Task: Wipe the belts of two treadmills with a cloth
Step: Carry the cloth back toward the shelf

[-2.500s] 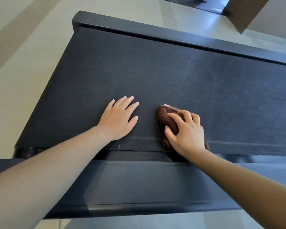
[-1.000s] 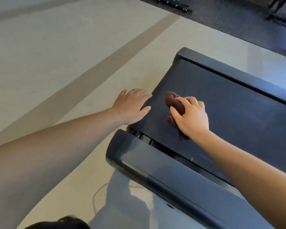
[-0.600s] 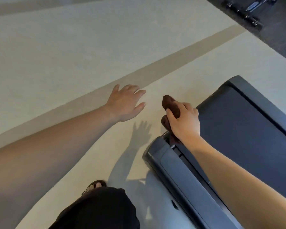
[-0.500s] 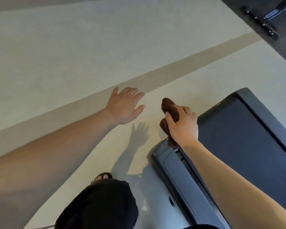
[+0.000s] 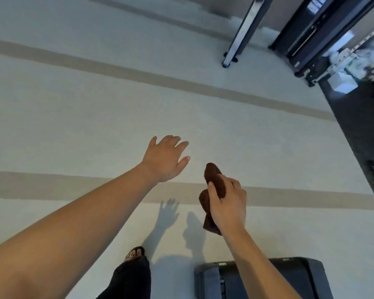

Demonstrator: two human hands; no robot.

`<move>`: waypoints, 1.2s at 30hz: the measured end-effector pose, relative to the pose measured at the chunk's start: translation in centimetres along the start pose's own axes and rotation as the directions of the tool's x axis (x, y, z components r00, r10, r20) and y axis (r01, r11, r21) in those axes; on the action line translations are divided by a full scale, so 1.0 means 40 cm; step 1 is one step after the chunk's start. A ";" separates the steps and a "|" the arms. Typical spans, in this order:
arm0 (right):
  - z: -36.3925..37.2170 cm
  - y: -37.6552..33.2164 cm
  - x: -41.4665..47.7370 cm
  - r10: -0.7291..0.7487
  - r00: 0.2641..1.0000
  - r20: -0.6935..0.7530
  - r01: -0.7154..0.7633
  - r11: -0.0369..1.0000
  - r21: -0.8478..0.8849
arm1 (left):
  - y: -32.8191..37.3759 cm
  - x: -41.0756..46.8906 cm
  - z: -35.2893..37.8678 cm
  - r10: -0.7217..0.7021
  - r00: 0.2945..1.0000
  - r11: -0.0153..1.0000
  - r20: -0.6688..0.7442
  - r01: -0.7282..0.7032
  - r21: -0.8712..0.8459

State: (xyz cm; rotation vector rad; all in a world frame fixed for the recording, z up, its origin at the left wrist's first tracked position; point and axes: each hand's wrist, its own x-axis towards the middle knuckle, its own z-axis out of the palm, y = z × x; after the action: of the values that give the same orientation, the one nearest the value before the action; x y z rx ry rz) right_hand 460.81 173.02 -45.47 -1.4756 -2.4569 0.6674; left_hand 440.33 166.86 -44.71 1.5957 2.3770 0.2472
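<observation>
Head-camera view looking down at a pale floor (image 5: pixel 73 104) crossed by 2 beige stripes. The left hand (image 5: pixel 166 158) reaches out over the floor, fingers spread, holding nothing. The right hand (image 5: pixel 227 203) grips a bunched brown cloth (image 5: pixel 214 178), which is in the air and touches no belt; its tail hangs below the palm. The end of 1 treadmill (image 5: pixel 300 277) sits at the bottom edge, near a sandalled foot (image 5: pixel 135 254). A dark machine (image 5: pixel 307 33) stands well apart at top right (whether it is the other treadmill cannot be told). Likely risks: the foot could catch the treadmill's end on a step. The hanging tail could also slip from the grip and pick up floor grit.
</observation>
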 end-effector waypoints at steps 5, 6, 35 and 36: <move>-0.202 -0.343 0.162 -0.110 0.993 -0.050 0.115 0.989 0.092 | -0.082 0.018 -0.395 -0.107 0.988 0.994 -0.115 0.106 -0.013; -0.228 -0.398 0.191 -0.136 0.989 -0.065 0.143 0.983 0.118 | -0.100 0.025 -0.458 -0.131 0.982 0.991 -0.138 0.131 -0.013; -0.144 -1.110 1.259 -0.600 0.800 -0.016 0.556 0.731 0.395 | -0.628 0.684 -0.936 -0.612 0.710 0.789 -0.349 0.575 -0.216; -0.130 -1.138 1.295 -0.605 0.796 -0.006 0.560 0.733 0.387 | -0.658 0.711 -0.947 -0.617 0.704 0.785 -0.351 0.577 -0.224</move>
State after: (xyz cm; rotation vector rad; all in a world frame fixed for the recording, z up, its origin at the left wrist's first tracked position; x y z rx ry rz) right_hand 402.15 201.52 -22.44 -0.4759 -2.4835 1.0160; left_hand 395.14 183.43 -19.85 0.6803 2.9941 0.5929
